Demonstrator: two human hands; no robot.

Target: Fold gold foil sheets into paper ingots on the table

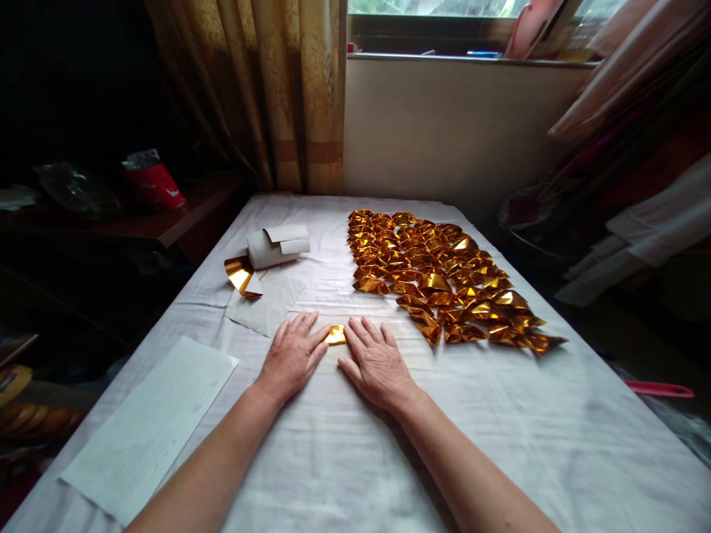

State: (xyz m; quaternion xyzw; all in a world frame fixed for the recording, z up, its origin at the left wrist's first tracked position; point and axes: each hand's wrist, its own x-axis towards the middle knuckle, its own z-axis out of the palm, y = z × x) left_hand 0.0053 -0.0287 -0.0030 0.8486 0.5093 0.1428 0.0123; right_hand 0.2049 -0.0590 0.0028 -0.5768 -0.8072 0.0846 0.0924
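My left hand [292,354] and my right hand [375,363] lie flat on the white cloth, fingers stretched out. Between their fingertips sits a small piece of gold foil paper [335,334], touched by both hands and partly covered. To the right of my right hand spreads a large pile of folded gold foil pieces [438,277], laid in rows toward the window wall.
The white-covered table [500,444] fills the view. A white paper roll [276,246] and a curled gold foil sheet [241,276] lie at the back left, with a thin white sheet [266,303] beneath. A lined white paper [149,426] lies at the left edge. A dark side shelf holds a red packet [154,181].
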